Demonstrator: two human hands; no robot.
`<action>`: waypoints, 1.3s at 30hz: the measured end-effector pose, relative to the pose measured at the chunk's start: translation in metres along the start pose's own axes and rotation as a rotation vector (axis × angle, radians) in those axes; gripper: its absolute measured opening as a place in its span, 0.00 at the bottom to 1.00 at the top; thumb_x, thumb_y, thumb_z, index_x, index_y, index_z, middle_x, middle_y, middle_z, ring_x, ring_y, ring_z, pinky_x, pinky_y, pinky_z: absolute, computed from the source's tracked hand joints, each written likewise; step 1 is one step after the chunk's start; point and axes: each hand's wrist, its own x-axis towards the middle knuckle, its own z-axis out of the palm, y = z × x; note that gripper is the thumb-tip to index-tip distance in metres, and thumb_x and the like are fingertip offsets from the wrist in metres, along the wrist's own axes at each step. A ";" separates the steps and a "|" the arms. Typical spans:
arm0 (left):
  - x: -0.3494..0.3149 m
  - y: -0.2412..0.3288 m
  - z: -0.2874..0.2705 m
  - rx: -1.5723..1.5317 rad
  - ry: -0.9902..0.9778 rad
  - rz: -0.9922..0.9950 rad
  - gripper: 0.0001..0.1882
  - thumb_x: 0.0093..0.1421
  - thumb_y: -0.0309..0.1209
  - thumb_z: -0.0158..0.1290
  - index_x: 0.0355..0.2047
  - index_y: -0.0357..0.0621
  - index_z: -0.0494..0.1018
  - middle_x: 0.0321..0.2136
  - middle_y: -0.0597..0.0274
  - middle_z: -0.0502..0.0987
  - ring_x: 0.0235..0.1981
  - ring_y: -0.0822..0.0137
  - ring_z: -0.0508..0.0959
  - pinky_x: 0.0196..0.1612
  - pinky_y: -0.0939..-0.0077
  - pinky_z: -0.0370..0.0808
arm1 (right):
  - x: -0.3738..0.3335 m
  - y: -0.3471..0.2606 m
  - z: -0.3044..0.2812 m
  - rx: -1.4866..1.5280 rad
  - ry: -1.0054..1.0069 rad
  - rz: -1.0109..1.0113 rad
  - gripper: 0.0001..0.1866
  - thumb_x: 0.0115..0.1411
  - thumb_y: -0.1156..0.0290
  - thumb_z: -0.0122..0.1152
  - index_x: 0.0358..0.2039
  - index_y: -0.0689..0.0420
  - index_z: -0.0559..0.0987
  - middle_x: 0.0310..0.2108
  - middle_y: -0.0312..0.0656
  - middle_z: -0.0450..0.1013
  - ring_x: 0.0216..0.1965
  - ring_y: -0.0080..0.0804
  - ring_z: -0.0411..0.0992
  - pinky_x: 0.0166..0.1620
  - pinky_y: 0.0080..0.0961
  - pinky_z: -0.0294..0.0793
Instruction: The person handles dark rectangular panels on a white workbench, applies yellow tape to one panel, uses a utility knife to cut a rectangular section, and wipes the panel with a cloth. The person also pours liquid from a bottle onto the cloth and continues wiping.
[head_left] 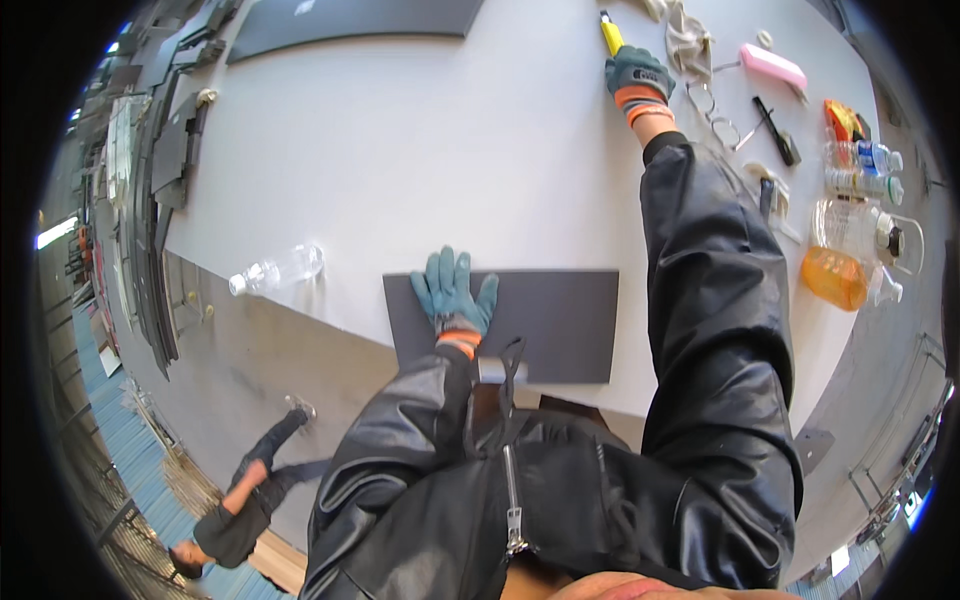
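My left hand [456, 295], in a green and orange work glove, lies flat with fingers spread on a dark grey rectangular panel [555, 325]. The panel rests at the near edge of the white table [480, 160], close to my body. My right arm stretches far forward over the table. At its end my gloved right hand [640, 75] is closed on a yellow utility knife [611, 36], whose dark end points away from me. The glove hides the rest of the knife.
Right of my right hand lie a crumpled cloth [688, 42], glasses [712, 115], a pink-handled tool [773, 68] and a black tool [776, 132]. Several bottles, one with orange liquid [833, 279], line the right edge. A clear bottle [278, 270] lies left; another dark panel [350, 25] lies far left. A person [240, 505] stands lower left.
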 end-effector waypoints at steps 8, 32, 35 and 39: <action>0.001 -0.006 0.009 0.020 0.065 0.058 0.27 0.63 0.53 0.53 0.52 0.48 0.79 0.61 0.52 0.71 0.64 0.48 0.65 0.69 0.38 0.46 | -0.100 0.009 -0.032 0.184 -0.227 0.155 0.39 0.57 0.65 0.56 0.67 0.56 0.54 0.47 0.61 0.77 0.48 0.57 0.77 0.51 0.47 0.76; -0.033 -0.032 -0.002 0.071 -0.137 0.376 0.30 0.69 0.57 0.40 0.58 0.55 0.76 0.65 0.63 0.69 0.68 0.55 0.61 0.70 0.41 0.41 | -0.672 -0.085 -0.079 1.987 -0.269 0.891 0.10 0.69 0.70 0.54 0.48 0.61 0.72 0.33 0.38 0.72 0.27 0.22 0.68 0.31 0.22 0.71; -0.034 -0.037 0.008 0.024 -0.032 0.373 0.32 0.67 0.59 0.43 0.58 0.51 0.76 0.63 0.57 0.71 0.66 0.53 0.64 0.70 0.41 0.44 | -0.683 -0.083 -0.073 2.000 -0.240 1.000 0.07 0.70 0.68 0.56 0.43 0.58 0.72 0.30 0.37 0.71 0.24 0.20 0.67 0.27 0.20 0.67; -0.031 -0.050 0.017 -0.205 0.083 0.397 0.32 0.65 0.57 0.49 0.58 0.46 0.74 0.63 0.49 0.69 0.67 0.49 0.62 0.70 0.43 0.48 | -0.685 -0.081 -0.081 2.005 -0.223 0.990 0.07 0.69 0.71 0.55 0.42 0.60 0.73 0.32 0.39 0.72 0.26 0.22 0.68 0.30 0.22 0.69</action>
